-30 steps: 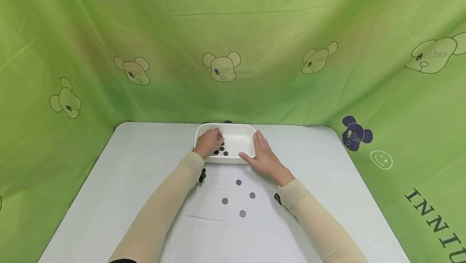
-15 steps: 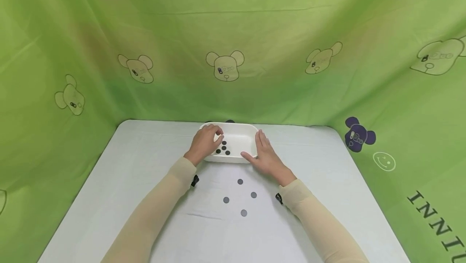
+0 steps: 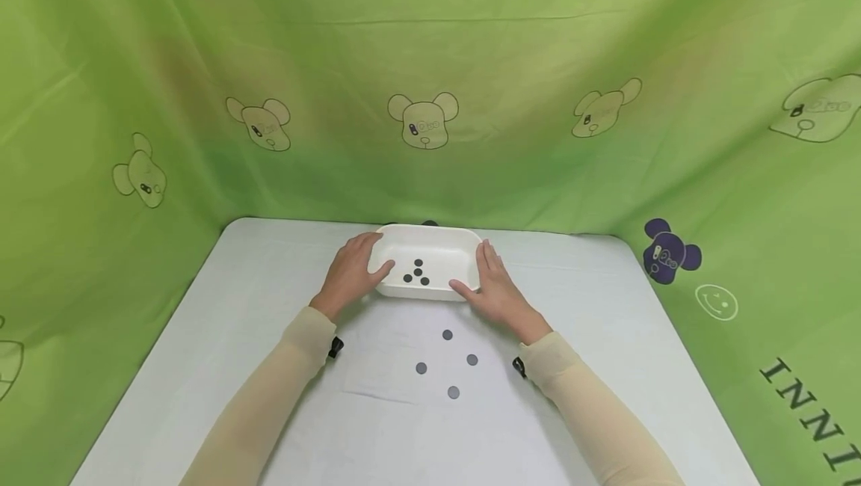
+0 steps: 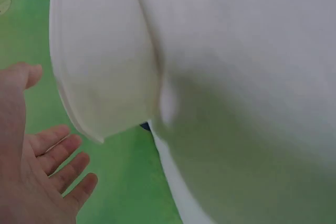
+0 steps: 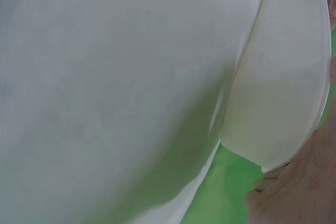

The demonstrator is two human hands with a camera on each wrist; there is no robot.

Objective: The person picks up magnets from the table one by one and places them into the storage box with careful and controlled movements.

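A white rectangular tray (image 3: pixel 444 294) stands near the far edge of the table in the head view, with several small dark round discs (image 3: pixel 418 272) on its floor. My left hand (image 3: pixel 350 269) is at the tray's left end, thumb and fingers spread, holding nothing; in the left wrist view a gap shows between its fingers and the tray wall (image 4: pixel 105 56). At the right end my right hand (image 3: pixel 499 293) rests against the tray, fingers straight along the side and thumb over the front rim. The right wrist view shows it touching the tray's rim.
Several grey discs (image 3: pixel 447 335) lie scattered on the white table (image 3: pixel 377 441) in front of the tray. A green curtain (image 3: pixel 511 179) with printed bear heads surrounds the table at the back and both sides.
My left hand has drawn back leftward out of the tray, its fingers going from pinched together to spread. More of the discs inside now show. The right hand has stayed on the tray.
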